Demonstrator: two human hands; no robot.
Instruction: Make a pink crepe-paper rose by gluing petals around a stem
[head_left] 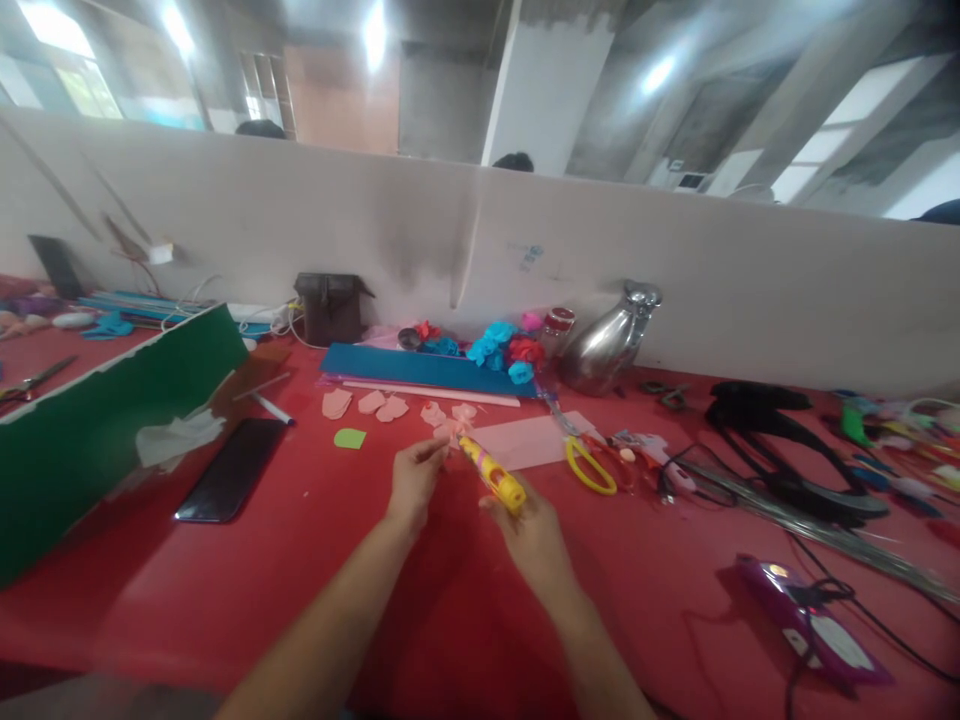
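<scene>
- My right hand (536,532) held a yellow tube (495,477), glossy like plastic.
- One o'clock from it, the metal flask (598,350) looked polished.
- Nine o'clock: the phone (232,470) looked smooth, glassy.
- Ten o'clock: pink petals (337,403) looked matt, papery.

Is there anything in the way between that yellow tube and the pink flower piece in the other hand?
Nothing visible. The right hand holds the yellow tube, its tip right beside the pink flower piece in the left hand; blur hides whether they touch.
</scene>
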